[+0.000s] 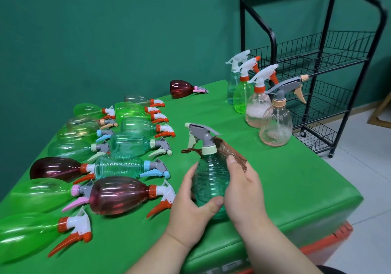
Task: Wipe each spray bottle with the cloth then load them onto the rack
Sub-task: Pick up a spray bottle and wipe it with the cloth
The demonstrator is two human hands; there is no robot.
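Note:
A ribbed teal spray bottle (210,178) with a grey trigger and cream collar stands upright between my hands. My left hand (191,205) grips its lower body, thumb across the front. My right hand (243,189) presses a brown cloth (229,150) against the bottle's right side and neck; part of the cloth sticks out to the left behind the neck. The black wire rack (330,62) stands past the table's right end, and its visible shelves hold nothing.
Several bottles lie on their sides across the left of the green table (285,178), and a dark red one (182,88) lies alone at the back. Several upright bottles (275,123) stand in a row at the back right, near the rack. An orange crate edge (330,242) shows below the table.

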